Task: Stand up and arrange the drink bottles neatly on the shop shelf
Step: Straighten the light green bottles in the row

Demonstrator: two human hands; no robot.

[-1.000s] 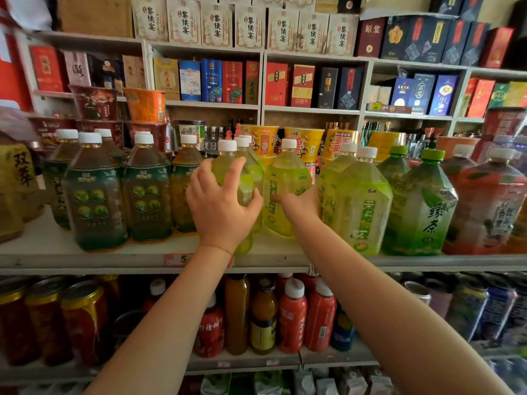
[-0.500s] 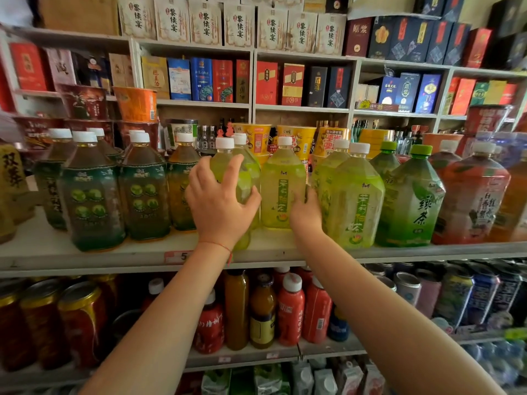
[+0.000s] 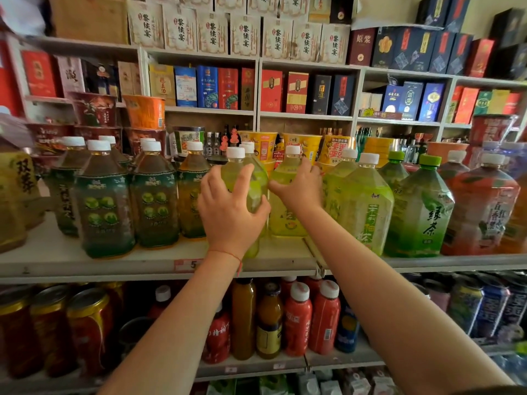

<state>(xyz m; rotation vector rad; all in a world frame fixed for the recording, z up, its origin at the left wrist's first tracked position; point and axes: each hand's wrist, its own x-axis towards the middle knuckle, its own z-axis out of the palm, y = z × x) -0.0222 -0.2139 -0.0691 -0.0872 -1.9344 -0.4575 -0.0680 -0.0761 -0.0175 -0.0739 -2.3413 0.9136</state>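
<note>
Large drink bottles stand in a row on the white shop shelf (image 3: 85, 260). My left hand (image 3: 229, 215) grips a pale yellow-green bottle (image 3: 239, 172) with a white cap at the shelf's middle. Beside it, my right hand (image 3: 299, 189) holds a second yellow-green bottle (image 3: 285, 223), fingers wrapped round its upper body. Both bottles stand upright on the shelf. Dark green tea bottles (image 3: 105, 201) stand to the left. Light green bottles (image 3: 368, 206) stand to the right.
A green-capped tea bottle (image 3: 419, 212) and red-orange bottles (image 3: 482, 209) fill the shelf's right end. Noodle cups (image 3: 145, 112) and boxed goods (image 3: 208, 86) sit behind and above. Small red bottles (image 3: 296, 317) and cans (image 3: 85, 317) line the lower shelf.
My right hand has climbed from the low side of its bottle to the upper body. My left hand keeps its grip on its bottle. The camera moved closer.
</note>
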